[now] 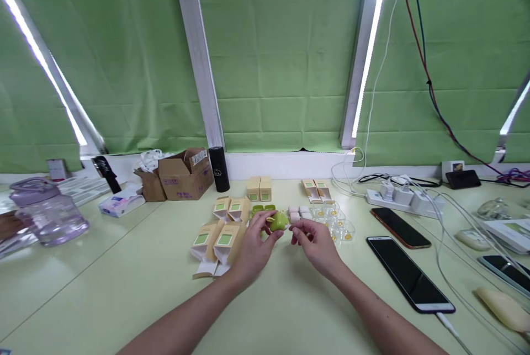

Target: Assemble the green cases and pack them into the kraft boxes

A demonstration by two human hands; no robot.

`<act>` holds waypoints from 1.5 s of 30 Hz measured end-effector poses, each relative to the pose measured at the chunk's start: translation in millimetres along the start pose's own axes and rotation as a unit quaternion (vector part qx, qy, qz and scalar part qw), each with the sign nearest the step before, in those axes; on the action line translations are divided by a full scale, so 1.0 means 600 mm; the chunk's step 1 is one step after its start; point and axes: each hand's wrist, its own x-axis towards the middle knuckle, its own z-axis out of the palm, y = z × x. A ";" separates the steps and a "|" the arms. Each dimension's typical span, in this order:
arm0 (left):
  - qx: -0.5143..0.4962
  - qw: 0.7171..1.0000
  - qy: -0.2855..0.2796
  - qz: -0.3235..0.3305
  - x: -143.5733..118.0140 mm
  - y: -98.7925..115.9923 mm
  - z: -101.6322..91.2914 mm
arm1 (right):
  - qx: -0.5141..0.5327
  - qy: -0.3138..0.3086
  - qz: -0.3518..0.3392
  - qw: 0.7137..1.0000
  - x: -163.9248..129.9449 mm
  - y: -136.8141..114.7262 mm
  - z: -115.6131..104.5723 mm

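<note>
- Left hand (pixel 253 247) pinches a small green apple-shaped piece (pixel 279 221) above the table (pixel 124 283).
- Right hand (pixel 317 244) hovers just beside it, fingertips curled.
- Open tan cartons (pixel 215 240) lie left of the hands; clear plastic cups (pixel 337 222) right.
- Two phones (pixel 408 272) lie further right.

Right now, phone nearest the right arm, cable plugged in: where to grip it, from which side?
Take the phone by its two long edges near the middle, coming straight down from above. It lies flat, screen up, so only the edges offer purchase. The cable leaves its near end, so probably stay clear of that end. Its left side faces open table; a second phone lies beyond it.
</note>
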 end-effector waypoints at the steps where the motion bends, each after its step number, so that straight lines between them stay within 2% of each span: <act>1: -0.032 0.999 0.007 -0.014 0.003 -0.002 0.001 | -0.086 0.012 -0.032 0.996 0.000 0.000 -0.006; 2: -0.065 0.998 0.010 -0.027 0.007 -0.004 0.002 | -0.181 0.029 -0.074 0.980 0.000 0.001 -0.013; 4: -0.119 0.991 0.010 -0.053 0.013 -0.007 0.003 | -0.343 0.073 -0.153 0.924 0.001 0.004 -0.028; 5: -0.137 0.988 0.009 -0.066 0.016 -0.009 0.002 | -0.400 0.082 -0.170 0.897 0.003 0.006 -0.036; 7: -0.152 0.985 0.007 -0.086 0.020 -0.010 0.001 | -0.490 0.082 -0.152 0.854 0.007 0.009 -0.052; 10: -0.161 0.982 0.014 -0.101 0.023 -0.011 -0.001 | -0.586 0.022 -0.076 0.806 0.010 0.004 -0.074; 14: -0.175 0.977 0.028 -0.118 0.023 -0.017 -0.001 | -0.620 -0.062 0.033 0.781 0.011 -0.017 -0.096; 18: -0.183 0.975 0.032 -0.125 0.023 -0.022 0.001 | -0.625 -0.108 0.073 0.770 0.014 -0.028 -0.104; 22: -0.192 0.973 0.036 -0.122 0.022 -0.022 0.002 | -0.601 -0.128 0.048 0.787 0.012 -0.029 -0.090; 25: -0.193 0.973 0.040 -0.120 0.022 -0.023 0.001 | -0.561 -0.141 0.007 0.816 0.003 -0.033 -0.059; 29: -0.194 0.973 0.049 -0.119 0.023 -0.025 0.001 | -0.507 -0.161 -0.087 0.842 -0.015 -0.038 -0.010; 32: -0.198 0.972 0.057 -0.116 0.024 -0.024 0.001 | -0.468 -0.170 -0.106 0.861 -0.022 -0.038 0.008; 35: -0.202 0.970 0.063 -0.116 0.025 -0.022 0.000 | -0.405 -0.153 -0.085 0.897 -0.022 -0.033 0.003; 39: -0.209 0.968 0.071 -0.119 0.025 -0.022 -0.001 | -0.284 -0.128 -0.020 0.950 -0.019 -0.011 -0.008; 42: -0.216 0.965 0.080 -0.124 0.025 -0.025 0.000 | -0.185 -0.137 0.037 0.972 -0.016 0.015 -0.003; 45: -0.220 0.963 0.088 -0.125 0.025 -0.029 0.001 | -0.095 -0.117 0.085 0.985 -0.009 0.038 0.008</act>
